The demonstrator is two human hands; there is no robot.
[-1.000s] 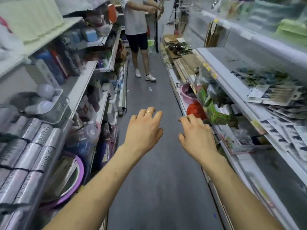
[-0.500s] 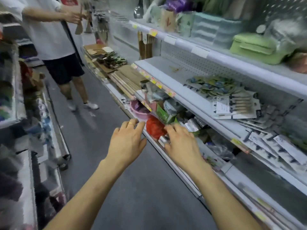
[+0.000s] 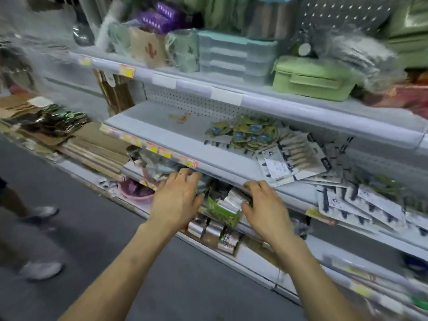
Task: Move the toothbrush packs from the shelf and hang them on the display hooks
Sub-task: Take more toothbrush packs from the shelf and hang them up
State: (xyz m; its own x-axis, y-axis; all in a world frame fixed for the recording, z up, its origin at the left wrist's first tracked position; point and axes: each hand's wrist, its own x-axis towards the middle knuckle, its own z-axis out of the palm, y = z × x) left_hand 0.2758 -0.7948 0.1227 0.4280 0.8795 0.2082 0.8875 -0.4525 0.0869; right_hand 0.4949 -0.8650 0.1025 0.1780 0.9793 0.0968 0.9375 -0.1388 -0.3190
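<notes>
A: Shop aisle, grey floor (image 3: 115,239), white pegboard shelving (image 3: 231,163) on my right. Grips?

B: Left hand (image 3: 176,200) palm down, fingers spread, holding nothing, ring on one finger. Right hand (image 3: 264,209) the same, loose and empty. Both hover at the shelf's front lip, above a green packet (image 3: 222,212) one level down.

A: Toothbrush packs?

B: Toothbrush packs (image 3: 294,156) lie flat in a loose heap on the middle shelf, just right of my right hand, untouched. Frame blurry; I can't read labels.
</notes>
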